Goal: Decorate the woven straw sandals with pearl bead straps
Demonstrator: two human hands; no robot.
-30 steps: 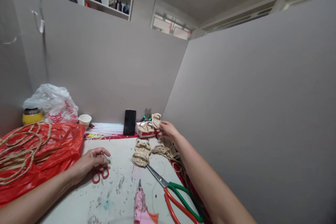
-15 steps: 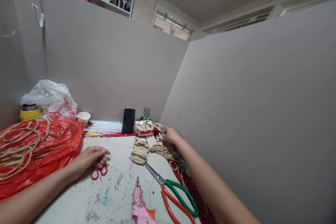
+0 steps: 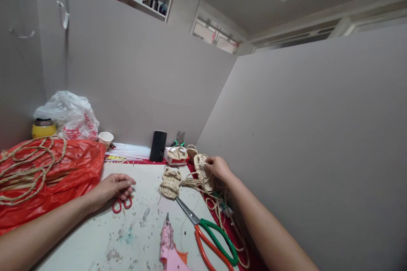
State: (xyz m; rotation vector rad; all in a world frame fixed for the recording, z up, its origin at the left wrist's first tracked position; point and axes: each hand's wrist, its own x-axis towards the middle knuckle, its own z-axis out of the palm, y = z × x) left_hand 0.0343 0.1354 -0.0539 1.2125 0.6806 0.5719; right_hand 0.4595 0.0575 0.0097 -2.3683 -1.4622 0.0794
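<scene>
My right hand [image 3: 219, 168] grips an elongated woven straw piece, apparently a small straw sandal [image 3: 203, 173], at the table's far right edge. My left hand [image 3: 116, 187] is closed over the table, with its fingertips pinched together; a tiny pale bit may be between them. Just beneath it show the red handles of small scissors [image 3: 117, 206], their blades hidden. Between the hands lies another woven straw piece [image 3: 171, 183]. The tips of large scissors [image 3: 191, 217] with green and orange handles touch its near end. A pink glue gun [image 3: 168, 241] lies closest to me.
A red plastic bag [image 3: 79, 165] with braided straw rope [image 3: 34, 178] covers the left. Along the back stand a paper cup [image 3: 106, 139], clear glue sticks [image 3: 132, 151], a black phone [image 3: 158, 146], a small box [image 3: 176, 160] with straw work, and green-handled pliers [image 3: 180, 137]. Grey partitions [image 3: 143, 72] enclose the table.
My right hand has drawn nearer along the right edge, and the straw sandal now shows in its fingers. My left hand has hardly moved. The view has shifted slightly.
</scene>
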